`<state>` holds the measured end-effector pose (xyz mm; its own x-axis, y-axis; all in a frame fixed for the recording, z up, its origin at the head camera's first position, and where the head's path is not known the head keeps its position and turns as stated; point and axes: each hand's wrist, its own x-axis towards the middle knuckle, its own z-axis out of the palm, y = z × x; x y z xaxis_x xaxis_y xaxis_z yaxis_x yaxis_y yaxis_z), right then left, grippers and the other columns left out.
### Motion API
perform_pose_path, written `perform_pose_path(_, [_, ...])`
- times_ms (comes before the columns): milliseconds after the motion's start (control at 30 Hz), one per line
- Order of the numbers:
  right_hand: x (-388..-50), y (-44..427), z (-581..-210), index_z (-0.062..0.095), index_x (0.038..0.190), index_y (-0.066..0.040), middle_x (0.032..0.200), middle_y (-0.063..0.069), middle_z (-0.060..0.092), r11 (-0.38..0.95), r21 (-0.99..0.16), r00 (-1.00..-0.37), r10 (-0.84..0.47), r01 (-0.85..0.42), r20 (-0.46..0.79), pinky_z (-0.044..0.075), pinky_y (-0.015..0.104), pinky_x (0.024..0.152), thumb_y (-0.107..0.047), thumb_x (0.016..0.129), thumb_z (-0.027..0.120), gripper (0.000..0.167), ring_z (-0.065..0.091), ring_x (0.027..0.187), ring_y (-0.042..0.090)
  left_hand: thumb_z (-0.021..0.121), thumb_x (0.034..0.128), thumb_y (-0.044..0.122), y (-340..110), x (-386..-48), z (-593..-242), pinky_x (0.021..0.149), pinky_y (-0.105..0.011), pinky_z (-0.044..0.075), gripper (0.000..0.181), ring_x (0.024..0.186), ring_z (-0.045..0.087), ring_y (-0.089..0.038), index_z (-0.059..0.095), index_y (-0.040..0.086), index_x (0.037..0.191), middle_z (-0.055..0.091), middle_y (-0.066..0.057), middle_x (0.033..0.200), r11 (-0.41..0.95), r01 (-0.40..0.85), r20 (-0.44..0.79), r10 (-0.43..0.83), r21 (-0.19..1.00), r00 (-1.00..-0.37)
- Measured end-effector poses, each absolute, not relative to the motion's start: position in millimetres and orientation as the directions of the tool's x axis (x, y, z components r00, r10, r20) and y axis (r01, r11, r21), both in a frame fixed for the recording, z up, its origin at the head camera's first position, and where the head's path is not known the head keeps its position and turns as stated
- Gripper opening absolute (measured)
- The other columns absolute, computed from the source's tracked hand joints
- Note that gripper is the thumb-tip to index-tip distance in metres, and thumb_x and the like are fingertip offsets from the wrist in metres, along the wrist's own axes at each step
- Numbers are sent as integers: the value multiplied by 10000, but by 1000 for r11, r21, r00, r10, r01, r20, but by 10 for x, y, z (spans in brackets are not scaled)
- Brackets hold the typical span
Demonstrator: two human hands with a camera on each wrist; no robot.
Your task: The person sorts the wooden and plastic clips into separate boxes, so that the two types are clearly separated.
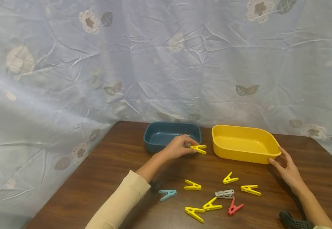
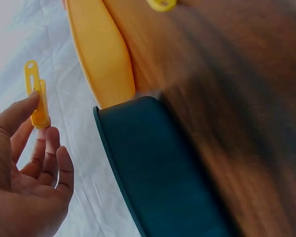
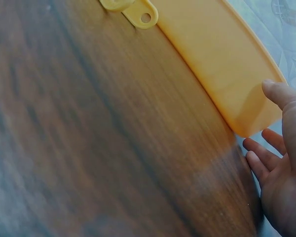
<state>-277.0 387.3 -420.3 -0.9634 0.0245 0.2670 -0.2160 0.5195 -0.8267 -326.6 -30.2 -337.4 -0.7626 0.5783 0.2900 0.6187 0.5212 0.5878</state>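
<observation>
Left arm: plain cream sleeve (image 1: pixel 120 200), loose-fitting, lightly creased, with a straight cuff (image 1: pixel 139 183) ending along the forearm. Left hand (image 1: pixel 179 147) and right hand (image 1: pixel 289 171): bare. Right arm: small pale sleeve edge (image 1: pixel 321 227) visible at near right; beside it, black perforated part (image 1: pixel 297 223), attachment not discernible.

A pale blue-grey, glossy fabric curtain (image 1: pixel 154 47), creased and wrinkled, hangs beyond the left hand (image 1: pixel 180 147) and the right hand (image 1: pixel 287 170), and continues along the side to the left of the left hand. It is printed with cream scalloped flowers (image 1: pixel 89 21) and brown and grey leaves (image 1: pixel 247 90). A broad whitish sheen of light (image 1: pixel 25 95) crosses it, well left of the left hand. Beneath both hands spreads a dark brown wood-grain table (image 1: pixel 120 152), its rounded far corners near the curtain; soft shadows fall on it below the right hand.
</observation>
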Motion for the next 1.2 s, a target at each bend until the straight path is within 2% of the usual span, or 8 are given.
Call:
perform_pose_path(333, [-2760,3881,-4221,-2,1486,-179,1369,423,118,529,-824,-965,36,-202,260,337,47,630,-259,967,477,711,257,1125,622,689,840,210,68,-3516,-3341,586,-211,422,256,723,477,-114,685,133,1084,516,29,900,494,582,315,523,646,-792])
perform_pose_path(567, [-2743,3869,-4271,-4,1485,-171,1355,432,133,529,-826,-967,35,-196,252,353,59,625,-257,967,480,714,275,1118,618,693,838,202,328,-3605,-3435,589,-193,417,252,740,488,-89,691,133,1080,530,38,876,543,538,312,455,645,-834])
perform_pose_path(933, [-2729,3890,-4255,-26,1482,-160,1357,434,114,519,-833,-970,34,-189,241,363,73,624,-259,968,478,726,261,1125,625,677,850,235,717,-3733,-3482,648,-164,423,259,805,543,-88,692,131,1087,587,18,918,636,565,361,434,525,-825])
perform_pose_path(1200, [-2765,3879,-4212,-9,1484,-167,1357,426,139,523,-827,-964,36,-207,263,363,67,631,-252,969,477,713,273,1127,613,660,863,258,984,-3770,-3455,702,-181,438,259,876,560,-89,688,171,1105,636,45,1030,655,541,340,421,527,-841])
